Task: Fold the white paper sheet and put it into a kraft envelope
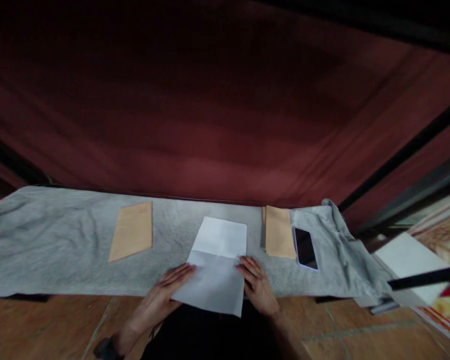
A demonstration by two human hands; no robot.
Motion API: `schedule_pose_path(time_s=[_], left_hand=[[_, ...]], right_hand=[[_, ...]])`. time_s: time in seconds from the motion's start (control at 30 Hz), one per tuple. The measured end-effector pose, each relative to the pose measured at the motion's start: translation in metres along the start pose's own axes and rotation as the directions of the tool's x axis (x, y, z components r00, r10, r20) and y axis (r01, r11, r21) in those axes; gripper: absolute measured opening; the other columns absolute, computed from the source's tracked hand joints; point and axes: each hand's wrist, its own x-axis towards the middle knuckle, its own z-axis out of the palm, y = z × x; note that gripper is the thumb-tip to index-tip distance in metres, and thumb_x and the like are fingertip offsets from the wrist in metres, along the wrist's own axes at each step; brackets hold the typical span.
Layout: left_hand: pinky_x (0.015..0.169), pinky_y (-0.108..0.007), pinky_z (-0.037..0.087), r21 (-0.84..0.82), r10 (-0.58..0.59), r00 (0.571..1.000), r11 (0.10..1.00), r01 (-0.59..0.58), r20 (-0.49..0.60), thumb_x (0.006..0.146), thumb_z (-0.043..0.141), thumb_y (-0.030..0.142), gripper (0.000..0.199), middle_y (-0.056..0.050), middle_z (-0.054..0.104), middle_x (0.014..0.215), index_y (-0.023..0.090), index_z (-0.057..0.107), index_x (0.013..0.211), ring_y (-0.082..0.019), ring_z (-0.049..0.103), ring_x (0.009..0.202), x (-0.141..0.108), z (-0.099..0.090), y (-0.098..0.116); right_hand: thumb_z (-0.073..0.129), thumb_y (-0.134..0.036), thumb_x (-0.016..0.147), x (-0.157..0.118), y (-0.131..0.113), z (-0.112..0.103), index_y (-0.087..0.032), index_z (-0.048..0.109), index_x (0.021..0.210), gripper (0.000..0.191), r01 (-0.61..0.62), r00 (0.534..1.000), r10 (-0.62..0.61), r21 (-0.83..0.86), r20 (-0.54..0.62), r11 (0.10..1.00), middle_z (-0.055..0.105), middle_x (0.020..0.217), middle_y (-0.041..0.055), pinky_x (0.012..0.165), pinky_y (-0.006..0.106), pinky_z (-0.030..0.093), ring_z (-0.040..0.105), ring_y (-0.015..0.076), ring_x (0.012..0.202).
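A white sheet of paper (218, 272) with a crease across it and a fainter one down its upper half lies in front of me. Its upper part rests on the grey cloth, while the lower end reaches past the front edge over my lap. My left hand (168, 290) grips the sheet's left edge, fingers on top and thumb partly hidden under it. At the right edge, my right hand (258, 287) holds the paper with its fingertips on the upper side; its thumb is hidden.
A grey cloth (78, 270) covers the long narrow surface. On the left lies one brown envelope (133, 231); a small stack of brown envelopes (280, 232) is on the right, beside a phone (305, 248). Behind rises a dark red panel (210, 130). White sheets (412, 265) are at far right.
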Motion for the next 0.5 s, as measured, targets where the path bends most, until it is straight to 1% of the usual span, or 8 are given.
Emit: schedule_pose_path(time_s=[0.03, 0.1, 0.13, 0.2, 0.27, 0.33, 0.43, 0.5], left_hand=[[0.109, -0.043, 0.046, -0.105, -0.057, 0.998, 0.993, 0.056, 0.001, 0.082, 0.068, 0.025, 0.053, -0.003, 0.062, 0.139, 0.034, 0.060, 0.134, -0.026, 0.058, 0.127, 0.006, -0.003, -0.002], [0.104, -0.042, 0.050, -0.315, -0.192, 0.981, 0.930, 0.190, 0.025, 0.081, 0.069, 0.031, 0.046, -0.005, 0.068, 0.130, 0.030, 0.067, 0.126, -0.027, 0.064, 0.119, 0.018, -0.011, -0.005], [0.104, -0.043, 0.051, -0.397, -0.246, 0.969, 0.886, 0.241, 0.039, 0.079, 0.070, 0.033, 0.046, -0.006, 0.069, 0.129, 0.028, 0.068, 0.125, -0.028, 0.064, 0.118, 0.025, -0.013, -0.006], [0.107, -0.045, 0.047, -0.480, -0.304, 0.952, 0.832, 0.279, 0.026, 0.074, 0.072, 0.037, 0.051, -0.008, 0.067, 0.132, 0.024, 0.069, 0.123, -0.029, 0.061, 0.123, 0.039, -0.015, -0.009], [0.111, -0.045, 0.042, -0.484, -0.330, 0.943, 0.832, 0.270, -0.041, 0.072, 0.071, 0.039, 0.049, -0.008, 0.066, 0.133, 0.022, 0.072, 0.118, -0.029, 0.058, 0.127, 0.055, -0.011, -0.012], [0.108, -0.044, 0.045, -0.457, -0.366, 0.925, 0.843, 0.283, -0.102, 0.075, 0.066, 0.042, 0.042, -0.008, 0.071, 0.124, 0.022, 0.074, 0.110, -0.027, 0.062, 0.121, 0.071, -0.001, -0.013], [0.091, -0.038, 0.055, -0.381, -0.457, 0.876, 0.846, 0.373, -0.155, 0.081, 0.058, 0.046, 0.035, -0.006, 0.077, 0.100, 0.020, 0.074, 0.097, -0.026, 0.071, 0.098, 0.092, 0.015, -0.013], [0.080, -0.035, 0.056, -0.329, -0.495, 0.848, 0.846, 0.421, -0.189, 0.083, 0.056, 0.046, 0.034, -0.005, 0.077, 0.089, 0.020, 0.073, 0.096, -0.025, 0.071, 0.085, 0.099, 0.024, -0.011]], right_hand=[[0.050, -0.009, 0.091, 0.000, 0.000, 0.000, -0.029, 0.059, 0.136, 0.050, -0.011, 1.000, 0.011, 0.018, -0.005, 1.000, 0.054, 0.145, 0.0037, 0.118, 0.055, 0.031, 0.043, 0.0234, 0.139], [0.047, -0.013, 0.095, 0.002, 0.000, 0.000, -0.031, 0.062, 0.133, 0.044, -0.043, 0.998, 0.046, 0.068, -0.039, 0.997, 0.060, 0.138, 0.0034, 0.116, 0.053, 0.035, 0.050, 0.0222, 0.133], [0.046, -0.016, 0.096, 0.003, 0.000, 0.000, -0.030, 0.063, 0.131, 0.041, -0.058, 0.996, 0.065, 0.096, -0.069, 0.994, 0.063, 0.134, 0.0035, 0.114, 0.051, 0.039, 0.053, 0.0217, 0.129], [0.045, -0.022, 0.099, 0.008, 0.000, 0.001, -0.030, 0.065, 0.128, 0.035, -0.072, 0.988, 0.090, 0.137, -0.128, 0.988, 0.067, 0.127, 0.0043, 0.109, 0.046, 0.045, 0.058, 0.0214, 0.123], [0.045, -0.027, 0.101, 0.015, -0.001, 0.002, -0.029, 0.065, 0.126, 0.032, -0.080, 0.981, 0.100, 0.124, -0.167, 0.989, 0.069, 0.122, 0.0046, 0.104, 0.042, 0.049, 0.061, 0.0210, 0.118], [0.043, -0.031, 0.102, 0.023, 0.000, 0.006, -0.027, 0.068, 0.119, 0.030, -0.115, 0.970, 0.127, 0.069, -0.207, 0.991, 0.072, 0.113, 0.0060, 0.098, 0.040, 0.051, 0.064, 0.0215, 0.109], [0.042, -0.033, 0.103, 0.034, 0.003, 0.013, -0.021, 0.070, 0.105, 0.030, -0.205, 0.935, 0.198, 0.007, -0.293, 0.979, 0.072, 0.097, 0.0093, 0.088, 0.040, 0.053, 0.068, 0.0241, 0.095], [0.043, -0.031, 0.102, 0.038, 0.006, 0.017, -0.019, 0.069, 0.102, 0.028, -0.256, 0.910, 0.239, -0.006, -0.338, 0.967, 0.072, 0.093, 0.0101, 0.084, 0.039, 0.054, 0.068, 0.0243, 0.091]])
